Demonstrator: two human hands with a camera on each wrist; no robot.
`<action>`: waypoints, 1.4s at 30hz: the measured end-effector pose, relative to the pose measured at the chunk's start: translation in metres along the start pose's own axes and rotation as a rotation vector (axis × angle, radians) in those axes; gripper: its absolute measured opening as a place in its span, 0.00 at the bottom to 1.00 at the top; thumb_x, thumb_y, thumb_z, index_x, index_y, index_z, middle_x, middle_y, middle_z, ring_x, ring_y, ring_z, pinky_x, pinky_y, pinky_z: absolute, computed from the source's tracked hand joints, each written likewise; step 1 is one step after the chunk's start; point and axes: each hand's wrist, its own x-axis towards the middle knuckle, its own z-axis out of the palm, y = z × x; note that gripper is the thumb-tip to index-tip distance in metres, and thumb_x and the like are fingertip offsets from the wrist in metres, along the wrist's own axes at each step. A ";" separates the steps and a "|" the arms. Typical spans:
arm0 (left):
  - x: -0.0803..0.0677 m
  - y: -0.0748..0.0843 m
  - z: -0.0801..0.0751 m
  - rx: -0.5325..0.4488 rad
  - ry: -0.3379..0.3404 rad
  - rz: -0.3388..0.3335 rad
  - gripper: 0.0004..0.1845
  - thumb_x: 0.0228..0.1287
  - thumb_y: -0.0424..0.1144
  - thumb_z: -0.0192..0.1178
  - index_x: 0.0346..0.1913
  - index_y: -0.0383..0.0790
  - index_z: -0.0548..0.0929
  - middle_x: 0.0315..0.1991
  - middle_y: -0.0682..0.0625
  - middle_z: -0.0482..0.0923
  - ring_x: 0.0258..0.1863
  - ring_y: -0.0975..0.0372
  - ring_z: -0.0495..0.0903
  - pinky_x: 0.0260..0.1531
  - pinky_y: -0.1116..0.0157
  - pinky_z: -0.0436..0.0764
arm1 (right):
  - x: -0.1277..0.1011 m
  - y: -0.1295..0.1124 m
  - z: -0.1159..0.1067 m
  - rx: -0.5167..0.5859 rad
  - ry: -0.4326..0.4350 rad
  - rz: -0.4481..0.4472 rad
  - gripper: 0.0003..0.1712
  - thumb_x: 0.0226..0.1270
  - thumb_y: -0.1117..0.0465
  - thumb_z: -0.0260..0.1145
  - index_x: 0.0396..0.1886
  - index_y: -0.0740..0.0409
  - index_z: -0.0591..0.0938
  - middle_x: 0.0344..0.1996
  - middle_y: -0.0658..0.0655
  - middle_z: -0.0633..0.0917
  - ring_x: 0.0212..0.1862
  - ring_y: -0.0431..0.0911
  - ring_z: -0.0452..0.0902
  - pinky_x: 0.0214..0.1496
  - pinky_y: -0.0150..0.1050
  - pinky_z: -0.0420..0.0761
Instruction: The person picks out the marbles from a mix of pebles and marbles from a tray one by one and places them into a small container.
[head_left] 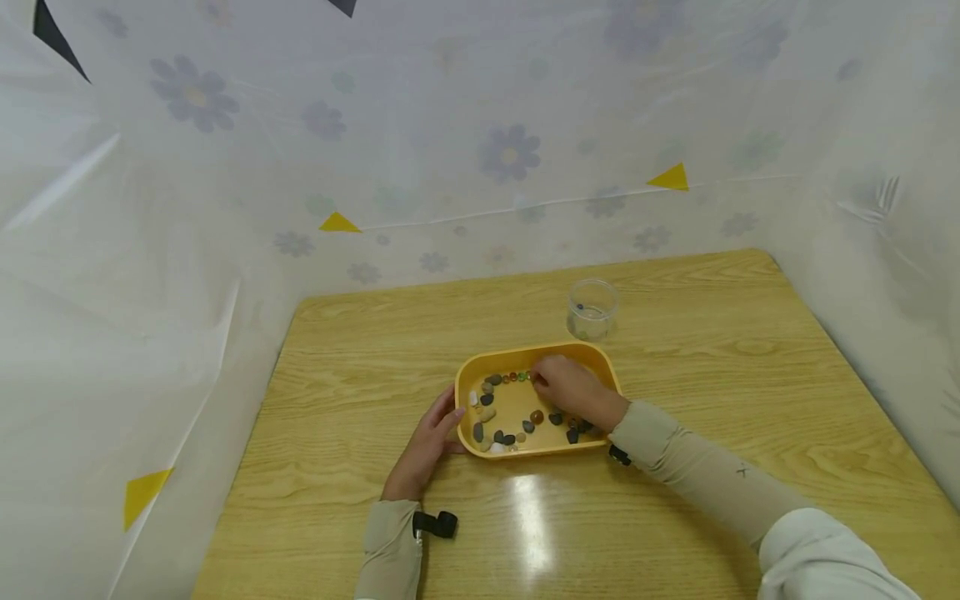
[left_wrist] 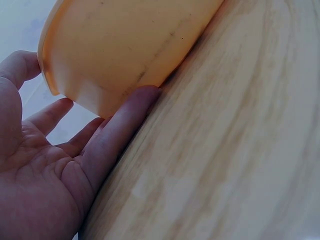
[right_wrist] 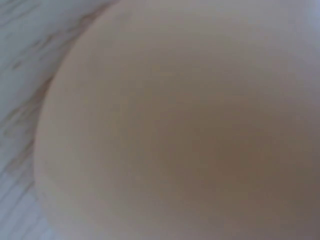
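A yellow tray (head_left: 536,452) with rounded corners stands on the table. Stones lie around its inside in a loose line, among them a brown stone (head_left: 537,416). My left hand (head_left: 426,446) holds the tray's left end, its thumb over the rim; in the left wrist view its fingers (left_wrist: 120,120) lie along the outer wall. Inside the tray my right hand (head_left: 566,385) reaches down with bent fingers at a row of colored glass beads, beside a green bead (head_left: 522,377). The back of the hand hides its fingertips, so I cannot tell what they hold.
Behind the tray stands a clear round container (head_left: 592,308) with a small dark piece inside. The wood-grain table (head_left: 360,358) reaches back to a flowered plastic sheet (head_left: 420,150). The yellow tray wall (right_wrist: 150,125) fills most of the right wrist view.
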 end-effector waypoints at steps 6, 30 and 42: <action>-0.001 0.000 0.000 0.003 -0.010 0.014 0.30 0.69 0.48 0.52 0.71 0.55 0.57 0.68 0.46 0.57 0.56 0.50 0.70 0.32 0.55 0.83 | 0.000 -0.001 0.000 0.008 -0.010 0.009 0.07 0.63 0.65 0.60 0.30 0.56 0.84 0.24 0.48 0.76 0.23 0.40 0.68 0.24 0.32 0.70; 0.000 -0.002 0.000 -0.012 -0.009 0.008 0.29 0.69 0.48 0.52 0.71 0.57 0.58 0.68 0.50 0.58 0.59 0.52 0.68 0.35 0.53 0.82 | -0.019 0.014 -0.041 0.111 0.055 0.062 0.12 0.66 0.60 0.60 0.43 0.61 0.84 0.38 0.54 0.82 0.38 0.44 0.77 0.40 0.41 0.79; -0.004 0.006 0.000 -0.009 -0.026 -0.012 0.30 0.70 0.46 0.51 0.72 0.54 0.55 0.69 0.47 0.55 0.60 0.48 0.66 0.36 0.53 0.82 | -0.027 0.040 -0.082 0.111 0.182 0.057 0.13 0.67 0.61 0.60 0.45 0.64 0.82 0.37 0.57 0.83 0.37 0.48 0.79 0.39 0.44 0.81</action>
